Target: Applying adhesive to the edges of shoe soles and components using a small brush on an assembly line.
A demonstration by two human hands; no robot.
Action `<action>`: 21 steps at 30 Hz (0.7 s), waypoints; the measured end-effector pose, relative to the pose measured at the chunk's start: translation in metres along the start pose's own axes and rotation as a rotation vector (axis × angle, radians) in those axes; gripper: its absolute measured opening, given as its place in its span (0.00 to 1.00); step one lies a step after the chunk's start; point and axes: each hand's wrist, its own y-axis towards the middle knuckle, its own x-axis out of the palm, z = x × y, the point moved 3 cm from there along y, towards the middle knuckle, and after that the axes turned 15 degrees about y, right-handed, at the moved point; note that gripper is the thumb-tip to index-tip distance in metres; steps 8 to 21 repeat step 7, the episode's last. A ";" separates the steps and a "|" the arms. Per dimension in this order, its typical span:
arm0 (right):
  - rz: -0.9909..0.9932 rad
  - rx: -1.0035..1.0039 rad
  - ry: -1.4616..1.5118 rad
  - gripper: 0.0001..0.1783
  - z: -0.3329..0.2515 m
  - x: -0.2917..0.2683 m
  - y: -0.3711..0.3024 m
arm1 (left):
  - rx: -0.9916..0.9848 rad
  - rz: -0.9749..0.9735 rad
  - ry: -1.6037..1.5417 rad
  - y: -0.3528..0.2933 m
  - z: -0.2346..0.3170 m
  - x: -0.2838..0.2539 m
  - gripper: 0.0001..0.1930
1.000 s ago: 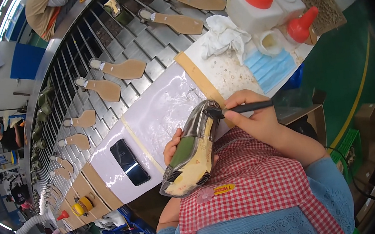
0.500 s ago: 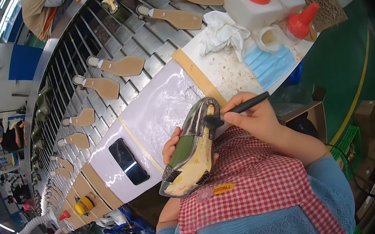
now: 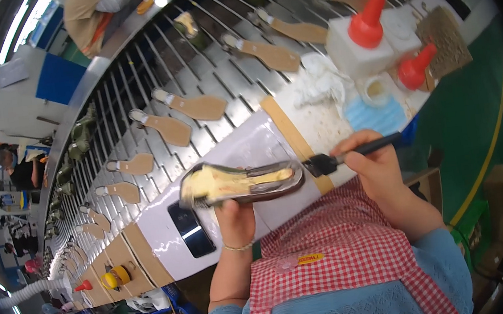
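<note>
My left hand (image 3: pixel 236 222) grips a shoe upper (image 3: pixel 236 183) from below, lifted over the white work sheet. Its pale yellow underside faces up, and its dark sides wrap round the rim. The wide end lies to the left, slightly blurred; the narrow end points right. In my right hand (image 3: pixel 371 159) is a brush with a black handle (image 3: pixel 380 144), held between thumb and fingers. The dark brush head (image 3: pixel 319 165) is at the narrow end of the shoe; whether it touches cannot be made out.
A phone (image 3: pixel 192 231) lies on the sheet under the shoe. Beyond, several tan soles (image 3: pixel 164 129) rest on a metal conveyor (image 3: pixel 212 87). To the right are white bottles with red nozzles (image 3: pixel 367 20), an open jar (image 3: pixel 375 90), a crumpled cloth (image 3: pixel 321 81) and a blue mask (image 3: pixel 374 115).
The shoe has turned from upright-slanted to nearly level, its narrow end now pointing right. My left hand has come under it. The brush has moved right, and the whole view has shifted.
</note>
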 end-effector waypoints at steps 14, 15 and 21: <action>-0.060 -0.039 -0.044 0.12 -0.006 -0.007 0.011 | 0.018 -0.040 -0.166 0.133 0.083 -0.042 0.38; -0.060 -0.039 -0.044 0.12 -0.006 -0.007 0.011 | 0.018 -0.040 -0.166 0.133 0.083 -0.042 0.38; -0.060 -0.039 -0.044 0.12 -0.006 -0.007 0.011 | 0.018 -0.040 -0.166 0.133 0.083 -0.042 0.38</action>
